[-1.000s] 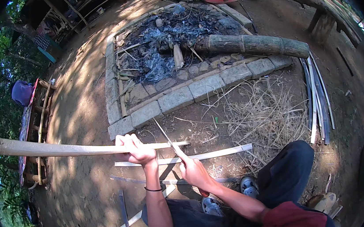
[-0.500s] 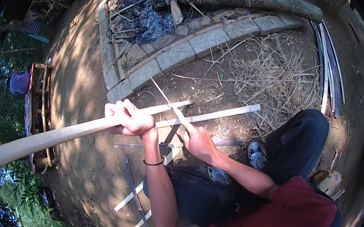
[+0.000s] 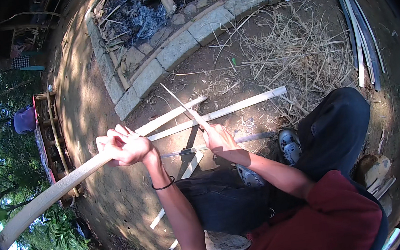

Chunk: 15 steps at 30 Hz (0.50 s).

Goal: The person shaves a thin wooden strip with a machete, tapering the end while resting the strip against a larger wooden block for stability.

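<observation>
A long pale bamboo strip (image 3: 55,190) runs from the left rim to the middle of the view, its far tip over the ground. My left hand (image 3: 126,146) is closed round it, palm turned upward, a dark band on that wrist. In my right hand (image 3: 217,137) is a knife (image 3: 177,98) with a slim, pointed blade and a pale handle. The blade crosses the strip near its far end; whether it touches cannot be made out. Another pale bamboo slat (image 3: 246,104) lies on the ground just beyond my right hand.
Curved stone edging (image 3: 178,54) borders an ash-filled fire pit (image 3: 144,16). Dry shavings (image 3: 294,49) lie heaped at right, beside several long strips (image 3: 363,34). A dark strip (image 3: 255,137) lies near my shoes (image 3: 290,147). A bamboo bench (image 3: 55,135) stands at left.
The view has shifted, with the fire pit now higher. The held strip slants more steeply, its left end lower. My left hand has moved left; the knife still crosses near the strip's far end.
</observation>
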Each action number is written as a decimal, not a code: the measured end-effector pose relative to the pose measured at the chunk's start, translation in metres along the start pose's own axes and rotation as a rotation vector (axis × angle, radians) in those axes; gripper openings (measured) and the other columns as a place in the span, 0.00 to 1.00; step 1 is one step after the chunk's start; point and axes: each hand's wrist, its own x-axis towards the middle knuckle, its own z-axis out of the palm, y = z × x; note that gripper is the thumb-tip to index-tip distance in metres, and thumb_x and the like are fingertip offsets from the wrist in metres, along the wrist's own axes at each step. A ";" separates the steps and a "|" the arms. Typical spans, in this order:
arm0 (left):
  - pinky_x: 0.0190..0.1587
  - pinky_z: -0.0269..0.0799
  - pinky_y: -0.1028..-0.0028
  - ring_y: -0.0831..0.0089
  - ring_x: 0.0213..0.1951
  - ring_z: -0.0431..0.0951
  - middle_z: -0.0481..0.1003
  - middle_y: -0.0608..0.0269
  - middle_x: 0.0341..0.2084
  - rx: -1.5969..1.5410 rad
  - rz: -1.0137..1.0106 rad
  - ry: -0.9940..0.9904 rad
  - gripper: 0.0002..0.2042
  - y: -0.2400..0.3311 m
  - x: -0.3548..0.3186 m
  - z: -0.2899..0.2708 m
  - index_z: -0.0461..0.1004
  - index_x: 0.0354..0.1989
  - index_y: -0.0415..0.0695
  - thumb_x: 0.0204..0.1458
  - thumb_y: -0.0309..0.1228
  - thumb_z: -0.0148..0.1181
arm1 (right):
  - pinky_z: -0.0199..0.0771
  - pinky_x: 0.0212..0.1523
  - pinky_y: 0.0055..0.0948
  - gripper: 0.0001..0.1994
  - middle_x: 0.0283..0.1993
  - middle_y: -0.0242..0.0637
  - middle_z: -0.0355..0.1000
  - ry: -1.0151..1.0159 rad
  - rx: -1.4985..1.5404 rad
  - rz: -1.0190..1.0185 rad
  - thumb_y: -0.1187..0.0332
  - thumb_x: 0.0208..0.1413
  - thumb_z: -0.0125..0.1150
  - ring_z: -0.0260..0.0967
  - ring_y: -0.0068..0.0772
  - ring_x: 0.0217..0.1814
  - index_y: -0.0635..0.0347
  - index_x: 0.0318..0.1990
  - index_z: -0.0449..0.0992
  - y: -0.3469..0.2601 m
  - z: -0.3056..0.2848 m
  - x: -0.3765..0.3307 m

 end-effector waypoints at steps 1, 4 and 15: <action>0.16 0.48 0.80 0.77 0.16 0.49 0.50 0.68 0.17 -0.021 -0.021 0.016 0.10 0.003 -0.001 -0.005 0.53 0.27 0.48 0.59 0.34 0.42 | 0.73 0.30 0.49 0.15 0.25 0.58 0.72 -0.020 0.034 0.020 0.75 0.54 0.52 0.73 0.59 0.28 0.72 0.49 0.71 -0.006 0.001 -0.003; 0.17 0.48 0.80 0.77 0.17 0.50 0.50 0.69 0.17 -0.093 -0.059 0.066 0.10 0.000 0.001 -0.006 0.53 0.26 0.48 0.59 0.33 0.42 | 0.74 0.30 0.48 0.16 0.23 0.57 0.71 -0.082 0.086 0.075 0.75 0.53 0.53 0.72 0.59 0.27 0.69 0.51 0.71 -0.032 -0.012 0.000; 0.17 0.44 0.78 0.79 0.17 0.46 0.47 0.71 0.18 0.017 0.026 0.195 0.13 -0.006 0.005 -0.004 0.50 0.21 0.49 0.54 0.26 0.46 | 0.76 0.33 0.50 0.12 0.28 0.56 0.74 -0.073 -0.006 0.084 0.72 0.54 0.54 0.75 0.58 0.31 0.67 0.45 0.74 -0.008 0.006 0.008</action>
